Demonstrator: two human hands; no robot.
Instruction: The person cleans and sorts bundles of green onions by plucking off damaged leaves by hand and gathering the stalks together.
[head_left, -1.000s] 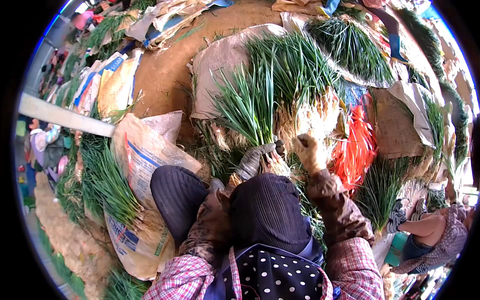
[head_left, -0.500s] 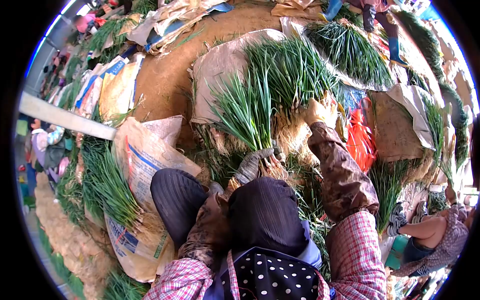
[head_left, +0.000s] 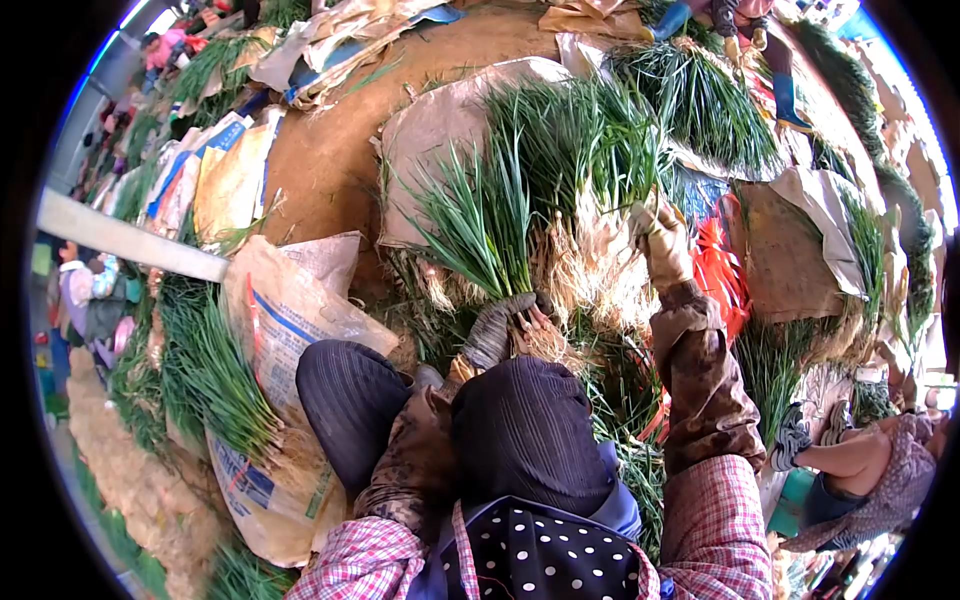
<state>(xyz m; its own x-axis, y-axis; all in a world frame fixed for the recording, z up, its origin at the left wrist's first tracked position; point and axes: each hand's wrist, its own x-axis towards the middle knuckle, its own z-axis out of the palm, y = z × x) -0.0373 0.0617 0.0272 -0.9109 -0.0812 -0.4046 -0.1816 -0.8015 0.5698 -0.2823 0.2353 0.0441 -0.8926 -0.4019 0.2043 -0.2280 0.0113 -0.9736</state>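
My left hand, in a grey glove, is closed around the lower stems of a bunch of green onions. The leaves fan up and away from me, and the pale roots hang beside my knee. My right hand, in a light, soiled glove, is at the right edge of a larger pile of green onions. Its fingers are bent together beside the stems; whatever is between them is too small to make out. That pile lies on a beige sack, roots toward me.
Red plastic strips lie right of my right forearm. More green onions rest on a printed sack at left. A co-worker in blue boots is at the far right; another person's bare leg shows nearer, at right.
My right hand has moved right, from over the stems and roots to the pile's right edge, uncovering pale stems. The bunch in my left hand has shifted slightly left.
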